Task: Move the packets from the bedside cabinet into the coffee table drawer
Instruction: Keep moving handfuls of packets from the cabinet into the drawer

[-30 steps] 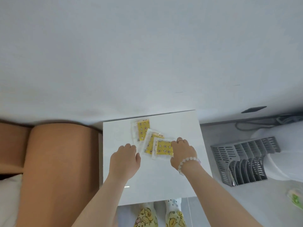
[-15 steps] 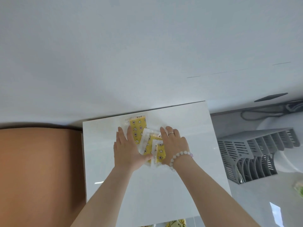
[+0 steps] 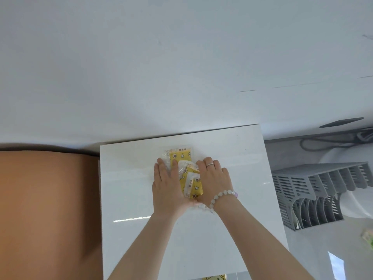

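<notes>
Three yellow star-printed packets in clear wrappers [image 3: 188,174] lie bunched in an overlapping pile on the white bedside cabinet top [image 3: 238,158]. My left hand [image 3: 167,188] presses against the pile's left side with straight fingers. On the right side my right hand [image 3: 215,180], with a ring and a bead bracelet, presses in the same way. The heels of both hands nearly meet below the pile. The farthest packet sticks out beyond my fingertips. The coffee table drawer is not in view.
An orange-brown padded headboard [image 3: 46,209] borders the cabinet on the left. A white wall [image 3: 181,67] rises behind it. To the right, on the grey floor, lies a grey slotted rack [image 3: 314,188] with cables [image 3: 333,140] behind it.
Both hands went from hovering beside the spread packets to pressing them together from both sides. The packets now overlap in a tighter pile. The view came closer to the cabinet.
</notes>
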